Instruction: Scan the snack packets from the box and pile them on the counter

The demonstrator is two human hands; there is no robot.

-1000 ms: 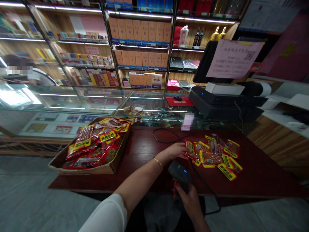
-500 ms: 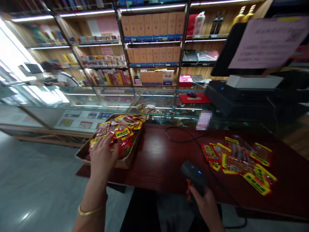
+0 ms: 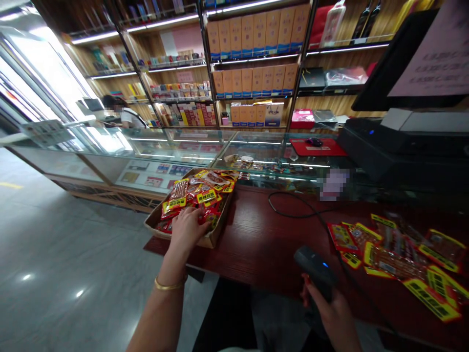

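My left hand [image 3: 188, 229], with a gold bangle on the wrist, reaches into the near side of a cardboard box [image 3: 210, 240] filled with red and yellow snack packets [image 3: 207, 197]. Its fingers bend down over the packets, the thumb apart from them. The fingertips are partly hidden, and no packet shows lifted in them. My right hand [image 3: 331, 305] is closed round the handle of a dark barcode scanner [image 3: 315, 266] with a small blue light, held over the table's front edge. To the right of the scanner, several similar snack packets [image 3: 395, 259] lie spread on the dark red table [image 3: 252, 239].
A black cable [image 3: 293, 216] loops across the table. Behind stand a glass display counter [image 3: 256, 146], a red mouse pad [image 3: 330, 147] and a dark register [image 3: 395, 151] with a screen. At the far left a person [image 3: 130, 117] is behind the counter. Shelves of boxes line the wall.
The view has swung left, so things appear farther right. My left hand has moved lower into the near part of the box. The scanner stays in my right hand.
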